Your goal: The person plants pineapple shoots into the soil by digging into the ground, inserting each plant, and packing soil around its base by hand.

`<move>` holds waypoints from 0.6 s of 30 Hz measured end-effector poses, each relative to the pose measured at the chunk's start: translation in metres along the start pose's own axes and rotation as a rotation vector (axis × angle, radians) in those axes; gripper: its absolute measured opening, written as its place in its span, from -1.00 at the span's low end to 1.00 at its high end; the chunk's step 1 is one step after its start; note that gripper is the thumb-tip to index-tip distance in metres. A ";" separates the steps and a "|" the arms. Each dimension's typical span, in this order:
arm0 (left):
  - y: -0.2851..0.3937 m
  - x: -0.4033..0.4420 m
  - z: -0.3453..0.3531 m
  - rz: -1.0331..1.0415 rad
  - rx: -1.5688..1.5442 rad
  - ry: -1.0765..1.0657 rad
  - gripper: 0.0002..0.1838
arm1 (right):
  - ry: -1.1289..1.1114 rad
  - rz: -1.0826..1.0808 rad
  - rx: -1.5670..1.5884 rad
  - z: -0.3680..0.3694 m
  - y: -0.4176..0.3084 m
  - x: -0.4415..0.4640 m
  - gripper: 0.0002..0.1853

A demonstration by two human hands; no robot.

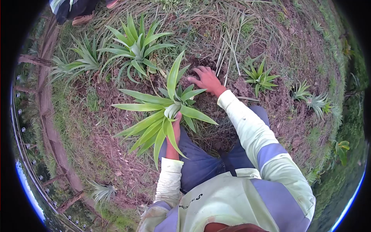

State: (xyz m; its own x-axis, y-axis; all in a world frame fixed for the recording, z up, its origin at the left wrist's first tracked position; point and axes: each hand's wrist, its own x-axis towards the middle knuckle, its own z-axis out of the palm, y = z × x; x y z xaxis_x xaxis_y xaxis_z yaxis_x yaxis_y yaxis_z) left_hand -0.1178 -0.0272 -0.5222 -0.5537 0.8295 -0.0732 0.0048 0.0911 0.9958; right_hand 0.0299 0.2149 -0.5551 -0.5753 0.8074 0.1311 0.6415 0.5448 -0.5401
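Observation:
My left hand (177, 129) is closed around the base of a bright green, long-leaved rosette plant (172, 110), which looks like a bromeliad. Its leaves spread over the hand and hide most of the fingers. My right hand (208, 80) reaches down to the loose dark soil (197, 63) just beyond this plant. The right fingers are slightly bent and apart, with nothing visible in them. Behind the held plant's leaves, more green leaves (189, 94) show, and I cannot tell whether they belong to it.
A large rosette plant (137, 48) grows at the upper left, beside another one (87, 56). A smaller plant (261, 77) stands right of my right hand. Dry stalks (228, 50) lie on the ground. Another person's shoe (82, 19) shows at the top left.

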 end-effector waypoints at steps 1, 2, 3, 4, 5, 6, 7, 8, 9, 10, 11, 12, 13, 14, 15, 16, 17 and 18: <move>0.001 0.000 -0.001 0.014 0.015 0.001 -0.52 | 0.020 0.054 -0.002 0.005 0.012 0.009 -0.17; 0.002 -0.002 -0.001 0.008 0.020 0.002 -0.52 | 0.042 0.114 -0.006 0.010 0.023 0.018 -0.19; 0.015 -0.004 0.003 -0.033 -0.011 0.028 -0.52 | -0.140 0.168 -0.102 0.007 0.029 0.024 -0.16; 0.022 -0.005 0.006 -0.074 -0.043 0.053 -0.53 | -0.140 0.175 -0.101 0.008 0.031 0.026 -0.16; 0.022 -0.003 0.008 -0.075 -0.043 0.051 -0.53 | -0.171 0.186 -0.142 0.010 0.031 0.030 -0.12; 0.020 -0.001 0.007 -0.078 -0.038 0.044 -0.53 | -0.206 0.193 -0.184 0.015 0.033 0.034 -0.09; 0.018 -0.002 0.005 -0.085 -0.030 0.036 -0.52 | -0.183 0.150 -0.228 0.022 0.038 0.040 -0.05; 0.015 -0.001 0.004 -0.085 -0.031 0.040 -0.52 | -0.185 0.146 -0.229 0.025 0.044 0.042 -0.05; 0.013 0.000 0.003 -0.066 -0.012 0.025 -0.52 | -0.288 0.219 -0.173 0.021 0.043 0.044 -0.04; 0.012 0.001 0.002 -0.044 0.005 0.008 -0.51 | -0.387 0.293 -0.119 0.016 0.040 0.045 -0.03; 0.012 0.003 0.002 -0.037 0.000 0.009 -0.51 | -0.354 0.237 -0.148 0.012 0.037 0.040 -0.09; 0.017 0.003 0.004 -0.048 -0.012 0.030 -0.50 | -0.352 0.233 -0.154 0.009 0.038 0.041 -0.09; 0.019 0.002 0.005 -0.064 -0.022 0.050 -0.48 | -0.399 0.217 -0.141 0.008 0.039 0.039 -0.09; 0.018 0.001 0.006 -0.067 -0.023 0.050 -0.48 | -0.447 0.204 -0.126 0.009 0.040 0.036 -0.08; 0.018 0.002 0.006 -0.053 0.004 0.031 -0.51 | -0.416 0.220 -0.100 0.004 0.034 0.030 -0.08; 0.016 0.002 0.005 -0.039 0.031 0.013 -0.53 | -0.416 0.222 -0.098 0.000 0.030 0.026 -0.08; 0.015 0.003 0.005 -0.037 0.031 0.013 -0.53 | -0.425 0.225 -0.099 -0.005 0.027 0.025 -0.06; 0.013 0.004 0.005 -0.020 0.032 -0.002 -0.53 | -0.435 0.230 -0.097 -0.007 0.025 0.023 -0.05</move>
State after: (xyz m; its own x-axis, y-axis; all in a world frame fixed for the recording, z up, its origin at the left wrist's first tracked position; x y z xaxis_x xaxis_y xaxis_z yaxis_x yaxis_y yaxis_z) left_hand -0.1158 -0.0203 -0.5093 -0.5525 0.8282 -0.0936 0.0204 0.1258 0.9918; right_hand 0.0364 0.2487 -0.5593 -0.5584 0.7511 -0.3522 0.8090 0.3989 -0.4318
